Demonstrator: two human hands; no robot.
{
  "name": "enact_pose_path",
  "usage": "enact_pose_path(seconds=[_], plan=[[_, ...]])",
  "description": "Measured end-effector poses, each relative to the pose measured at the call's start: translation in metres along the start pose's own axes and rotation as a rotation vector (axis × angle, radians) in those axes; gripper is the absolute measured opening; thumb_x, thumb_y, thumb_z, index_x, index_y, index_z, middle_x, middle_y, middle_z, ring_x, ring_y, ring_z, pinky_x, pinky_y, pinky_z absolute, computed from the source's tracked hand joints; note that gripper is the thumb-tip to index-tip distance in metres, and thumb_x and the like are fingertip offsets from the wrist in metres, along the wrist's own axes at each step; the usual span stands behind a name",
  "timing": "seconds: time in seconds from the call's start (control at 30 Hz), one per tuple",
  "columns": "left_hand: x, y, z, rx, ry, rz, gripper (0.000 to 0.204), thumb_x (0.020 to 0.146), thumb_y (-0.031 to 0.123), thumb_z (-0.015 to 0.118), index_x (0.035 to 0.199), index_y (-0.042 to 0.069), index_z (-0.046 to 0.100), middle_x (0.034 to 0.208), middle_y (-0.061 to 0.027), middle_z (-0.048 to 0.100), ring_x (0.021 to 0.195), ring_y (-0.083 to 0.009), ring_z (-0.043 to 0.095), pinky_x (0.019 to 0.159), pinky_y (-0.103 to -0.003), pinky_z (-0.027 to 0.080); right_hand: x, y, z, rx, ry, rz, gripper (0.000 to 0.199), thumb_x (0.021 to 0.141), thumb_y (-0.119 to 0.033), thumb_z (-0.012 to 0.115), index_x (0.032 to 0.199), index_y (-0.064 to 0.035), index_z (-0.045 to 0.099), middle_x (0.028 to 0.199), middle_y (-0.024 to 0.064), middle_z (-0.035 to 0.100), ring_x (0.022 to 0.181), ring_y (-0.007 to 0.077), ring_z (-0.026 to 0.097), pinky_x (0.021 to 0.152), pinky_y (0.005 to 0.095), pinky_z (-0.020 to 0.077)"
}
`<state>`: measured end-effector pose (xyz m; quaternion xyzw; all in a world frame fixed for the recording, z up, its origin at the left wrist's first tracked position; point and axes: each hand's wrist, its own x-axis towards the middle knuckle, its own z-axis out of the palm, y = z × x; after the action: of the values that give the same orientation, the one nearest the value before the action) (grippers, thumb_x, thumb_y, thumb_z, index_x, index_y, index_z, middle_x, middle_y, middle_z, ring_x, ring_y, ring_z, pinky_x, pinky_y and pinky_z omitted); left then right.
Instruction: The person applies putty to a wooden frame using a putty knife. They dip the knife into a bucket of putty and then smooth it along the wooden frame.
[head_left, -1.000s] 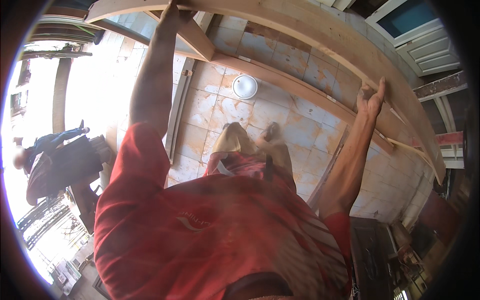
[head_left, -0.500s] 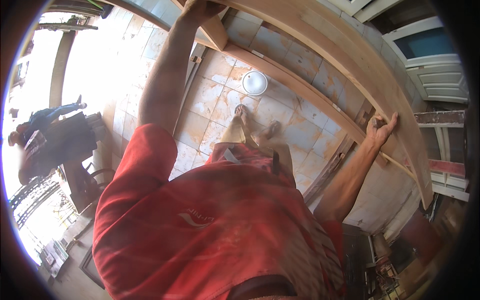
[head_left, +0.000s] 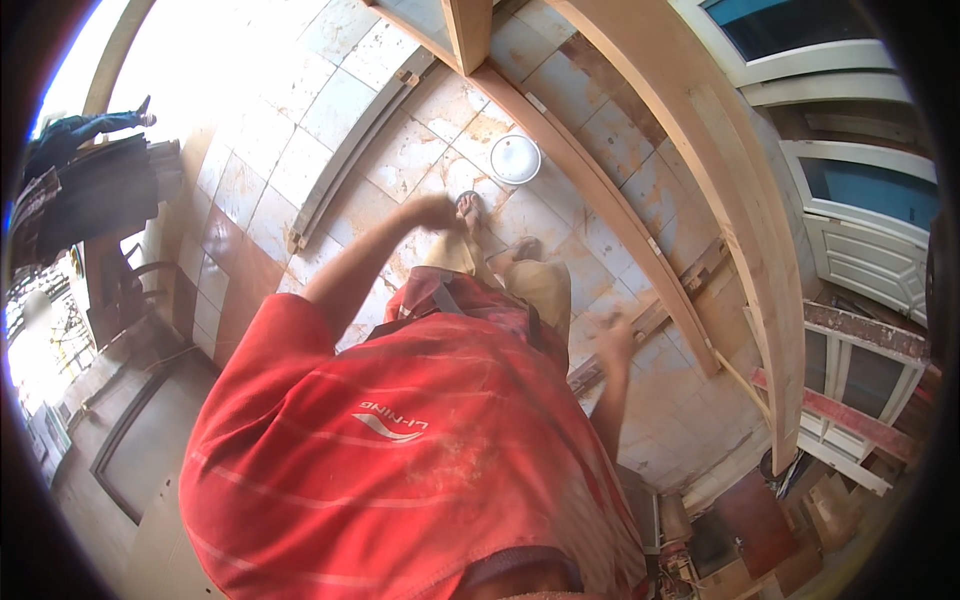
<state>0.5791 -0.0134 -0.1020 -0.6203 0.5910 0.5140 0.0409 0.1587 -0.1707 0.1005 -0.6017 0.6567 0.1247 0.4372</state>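
My left hand (head_left: 437, 212) hangs in front of my body above my feet, apart from the timber. It looks bent inward, but motion blurs its fingers. On the other side my right hand (head_left: 612, 340) is just as smeared, in front of a rough wooden bar (head_left: 640, 325) low down; nothing shows clearly in it. A wide pale wooden board (head_left: 722, 165) runs beyond both hands, from the top to the lower right. Nearer lies a narrower reddish timber (head_left: 600, 190), and a wooden post (head_left: 468, 35) meets its upper end.
A round white bucket or lid (head_left: 516, 160) sits on the stained tile floor, near my feet. To the left lies a long floor timber (head_left: 360, 150). White panelled frames (head_left: 868, 255) stand at the right. A person's legs (head_left: 100, 130) and a dark chair (head_left: 150, 280) show far left.
Both hands have come off the wide board and drawn back toward my body. My left arm swung down from the top; my right moved inward. The view has shifted too.
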Motion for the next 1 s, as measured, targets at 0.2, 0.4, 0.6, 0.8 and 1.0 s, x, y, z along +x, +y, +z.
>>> enact_pose_path(seconds=[0.2,0.4,0.6,0.8,1.0], plan=[[-0.027,0.075,0.053,-0.221,0.037,-0.163,0.034,0.081,0.039,0.067,0.082,0.006,0.076,0.083,-0.0184,0.073,0.074,-0.0360,0.070,0.070,-0.046,0.054,0.005,-0.005,0.015,-0.265,-0.195,-0.216,0.039,0.084,-0.034,0.072,0.091,0.0036,0.066,0.088,0.0245,0.071,0.086,0.0445,0.068,0.075,0.0466,0.0517],[-0.077,0.115,0.002,-0.411,-0.217,-0.010,0.019,0.084,0.021,0.067,0.086,0.006,0.077,0.084,-0.0165,0.074,0.070,-0.0276,0.067,0.069,-0.039,0.053,0.011,-0.030,-0.027,-0.055,-0.673,-0.122,0.035,0.092,-0.035,0.063,0.086,-0.0006,0.065,0.070,0.0014,0.056,0.066,0.0089,0.052,0.057,0.0327,0.0444],[-0.037,0.139,0.011,-0.453,-0.480,0.262,0.027,0.093,0.026,0.065,0.106,0.004,0.074,0.096,-0.0135,0.074,0.088,-0.0242,0.068,0.079,-0.039,0.053,0.081,-0.011,0.002,-0.049,-1.028,-0.067,0.021,0.088,-0.027,0.069,0.089,-0.0061,0.065,0.068,-0.0018,0.059,0.060,0.0077,0.054,0.055,0.0274,0.0442],[0.172,0.047,0.036,-0.304,0.012,-0.042,0.045,0.079,0.025,0.075,0.118,0.003,0.066,0.107,-0.0199,0.070,0.099,-0.0292,0.068,0.076,-0.040,0.054,0.274,-0.051,0.134,0.209,-0.678,-0.277,0.019,0.092,-0.025,0.065,0.090,-0.0074,0.059,0.072,0.0022,0.063,0.045,0.0097,0.050,0.038,0.0267,0.0378],[0.334,-0.044,0.084,-0.030,0.503,-0.301,0.131,0.060,0.057,0.088,0.161,0.013,0.017,0.163,-0.0292,0.012,0.151,-0.0468,0.015,0.107,-0.075,0.027,0.507,-0.015,0.289,-0.043,0.014,-0.352,0.045,0.096,-0.030,0.063,0.117,0.0086,0.056,0.091,0.0163,0.066,0.061,0.0233,0.064,0.047,0.0331,0.0476]])
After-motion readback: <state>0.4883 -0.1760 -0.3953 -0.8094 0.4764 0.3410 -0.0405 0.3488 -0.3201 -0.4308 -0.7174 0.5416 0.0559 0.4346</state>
